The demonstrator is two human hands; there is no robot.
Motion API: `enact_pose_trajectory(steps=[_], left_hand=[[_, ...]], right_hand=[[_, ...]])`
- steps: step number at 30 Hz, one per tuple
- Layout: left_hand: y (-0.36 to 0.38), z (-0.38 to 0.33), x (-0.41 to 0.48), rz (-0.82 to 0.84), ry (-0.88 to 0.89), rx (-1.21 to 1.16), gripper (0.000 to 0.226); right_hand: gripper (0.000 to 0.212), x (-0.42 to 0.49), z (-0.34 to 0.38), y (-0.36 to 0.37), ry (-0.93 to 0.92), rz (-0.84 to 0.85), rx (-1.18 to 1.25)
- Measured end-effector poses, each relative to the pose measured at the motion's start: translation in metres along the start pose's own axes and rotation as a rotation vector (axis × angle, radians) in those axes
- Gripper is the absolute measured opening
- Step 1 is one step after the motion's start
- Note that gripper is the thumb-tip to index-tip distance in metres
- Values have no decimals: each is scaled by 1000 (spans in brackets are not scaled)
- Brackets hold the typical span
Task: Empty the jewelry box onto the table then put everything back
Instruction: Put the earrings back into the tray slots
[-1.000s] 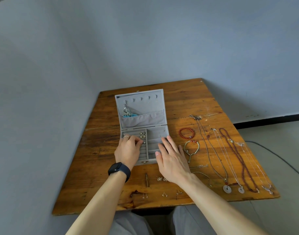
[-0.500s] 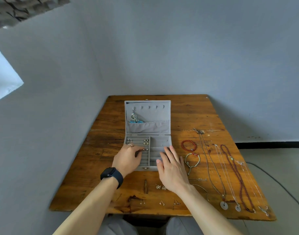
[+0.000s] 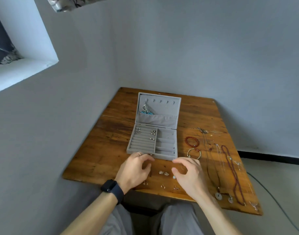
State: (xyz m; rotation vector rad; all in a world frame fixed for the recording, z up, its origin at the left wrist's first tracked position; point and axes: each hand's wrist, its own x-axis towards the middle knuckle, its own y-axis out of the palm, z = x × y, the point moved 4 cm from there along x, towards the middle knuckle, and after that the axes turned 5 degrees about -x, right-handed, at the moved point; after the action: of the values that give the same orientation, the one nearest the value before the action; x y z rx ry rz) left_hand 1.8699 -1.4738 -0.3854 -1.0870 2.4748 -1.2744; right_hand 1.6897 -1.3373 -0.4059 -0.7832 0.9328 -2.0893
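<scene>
The grey jewelry box (image 3: 165, 156) stands open on the wooden table (image 3: 101, 150), lid upright. A silver and blue earring (image 3: 145, 109) hangs in the lid above its pocket. Several small earrings (image 3: 153, 132) sit in the box's left padded rows. My left hand (image 3: 134, 172) and right hand (image 3: 190, 175) hover just in front of the box, fingers loosely curled, with nothing visible in either. Between them lie crystal earrings (image 3: 163, 173), a pearl (image 3: 174, 177) and small studs (image 3: 162, 186).
A red bead bracelet (image 3: 192, 141) and a thin bracelet (image 3: 193, 153) lie right of the box. Several necklaces (image 3: 233, 175) stretch along the table's right side. Grey walls stand close at the left and back. A cable (image 3: 271, 194) runs over the floor.
Both hands have drawn back from the box's compartments to the table in front of it. The view has tilted upward, showing more wall and a window ledge.
</scene>
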Motion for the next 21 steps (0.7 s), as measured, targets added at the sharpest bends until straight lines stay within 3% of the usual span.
enact_pose_trajectory(steps=[6,12,17,21], left_hand=[[37,-15,-7,69,-30,46,39],[40,-13,-1,35,-1,80,22],[7,22,-9,-76,-111,-171,10],[-25,62,-15,-259,-288,-312,10]], right_hand=[[29,-20,9,15,-15,59,-195],[14,-21,17,22,-35,14,-227],[12,-10,23,15,3,55,-49],[7,10,33,13,84,119,151]])
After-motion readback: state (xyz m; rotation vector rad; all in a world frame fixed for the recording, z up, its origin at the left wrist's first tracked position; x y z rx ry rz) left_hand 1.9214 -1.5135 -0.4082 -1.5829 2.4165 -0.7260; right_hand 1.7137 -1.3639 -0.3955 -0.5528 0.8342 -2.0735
